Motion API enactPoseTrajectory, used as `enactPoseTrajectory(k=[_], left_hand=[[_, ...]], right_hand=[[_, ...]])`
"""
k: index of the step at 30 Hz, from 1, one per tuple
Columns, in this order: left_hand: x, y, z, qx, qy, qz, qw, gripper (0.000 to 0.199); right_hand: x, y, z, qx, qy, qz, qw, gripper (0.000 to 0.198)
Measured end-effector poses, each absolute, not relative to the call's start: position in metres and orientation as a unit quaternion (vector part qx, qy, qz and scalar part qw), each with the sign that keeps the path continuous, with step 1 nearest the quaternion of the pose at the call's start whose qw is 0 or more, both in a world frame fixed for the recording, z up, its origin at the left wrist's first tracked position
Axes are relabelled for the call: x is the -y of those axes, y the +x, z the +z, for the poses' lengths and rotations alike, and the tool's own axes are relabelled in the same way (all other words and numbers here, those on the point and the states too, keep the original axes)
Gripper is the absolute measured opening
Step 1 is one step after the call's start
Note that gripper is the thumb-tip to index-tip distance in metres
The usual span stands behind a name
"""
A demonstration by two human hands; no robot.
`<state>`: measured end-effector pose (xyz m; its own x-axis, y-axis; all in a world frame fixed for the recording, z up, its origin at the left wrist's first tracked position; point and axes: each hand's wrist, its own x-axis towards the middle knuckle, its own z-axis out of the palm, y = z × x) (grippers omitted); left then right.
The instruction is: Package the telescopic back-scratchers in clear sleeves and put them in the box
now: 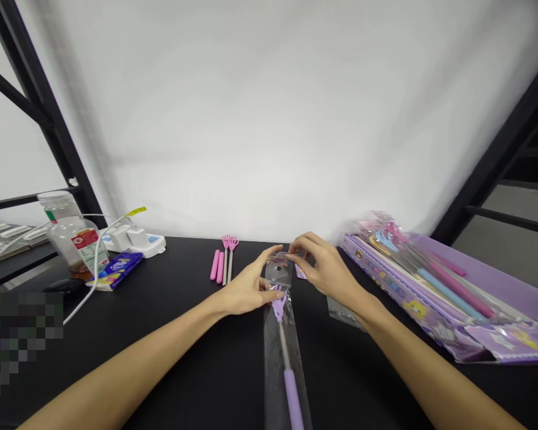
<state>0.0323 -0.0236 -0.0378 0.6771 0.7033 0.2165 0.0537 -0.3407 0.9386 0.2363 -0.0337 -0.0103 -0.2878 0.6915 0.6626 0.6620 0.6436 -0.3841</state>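
Note:
A purple back scratcher [292,394] with a hand-shaped claw and metal shaft lies inside a clear plastic bag [272,364] on the black table. My left hand [246,288] grips the bag near its upper end, thumb across the claw. At the bag's top edge, my right hand [323,269] is closed, thumb and fingertips pinching the clear flap. Left of the bag lie pink claws on metal shafts [231,258] beside pink handles [216,266]. Partly hidden behind my right hand is a small printed card [300,272]. Another clear wrapper [343,312] lies under my right forearm.
A purple display box [388,292] on the right holds several bagged back scratchers. At left stand a plastic jar [67,224], a purple snack packet [119,269] and a white power strip [155,245] with cables. A white wall rises behind the table.

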Motion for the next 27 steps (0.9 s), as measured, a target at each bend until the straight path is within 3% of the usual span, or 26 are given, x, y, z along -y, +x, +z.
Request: enactPoseTrajectory(k=[9, 27], left_hand=[[0.0234, 0.0327, -0.0428, -0.235, 0.779, 0.313, 0.49, 0.089], [0.0266, 0.0327, -0.0395, -0.231, 0.78, 0.308, 0.493, 0.089]], right_hand=[[0.0322, 0.24, -0.0086, 0.775, -0.446, 0.175, 0.412, 0.015], [0.0337, 0.2436, -0.0036, 0.775, -0.435, 0.204, 0.411, 0.009]])
